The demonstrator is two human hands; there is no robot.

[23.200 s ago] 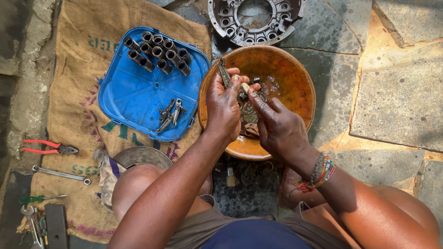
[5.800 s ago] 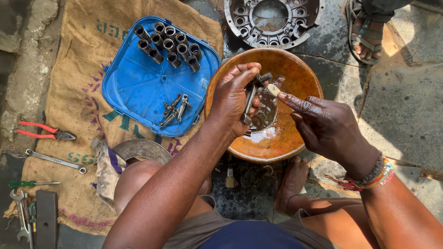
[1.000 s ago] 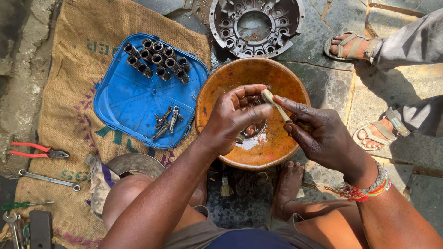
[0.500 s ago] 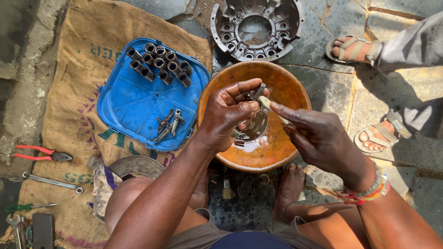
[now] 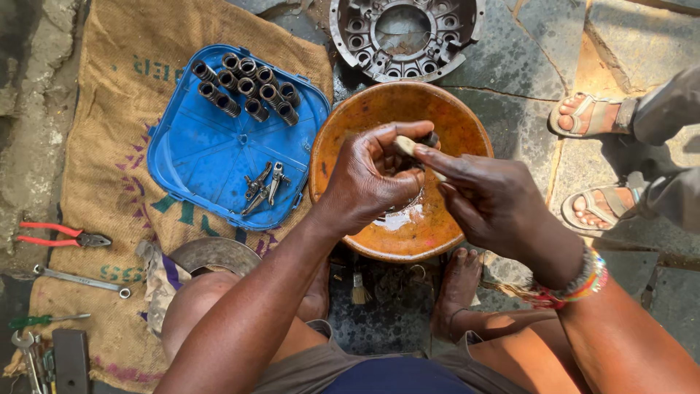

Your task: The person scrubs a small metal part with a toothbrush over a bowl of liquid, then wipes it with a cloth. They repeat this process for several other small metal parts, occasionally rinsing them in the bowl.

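Now both hands meet over the orange bowl, which serves as the landmark for everything else. The left hand curls inward above the bowl's middle, forearm rising from the lower left, its grip closed around a small dark metal part that peeks out just beyond the thumb. The right hand comes in from the lower right, wrist banded with a beaded bracelet, index finger stretched along a pale brush handle — its grip pinched on that handle, which touches the dark part. A little liquid glints in the bowl beneath the hands.

Left of the bowl lies a blue tray on a burlap sack, holding dark cylinders and small metal pieces. Above the bowl sits a round cast housing. Far left — red-handled pliers and a wrench. Right of the bowl stand another person's sandalled feet.
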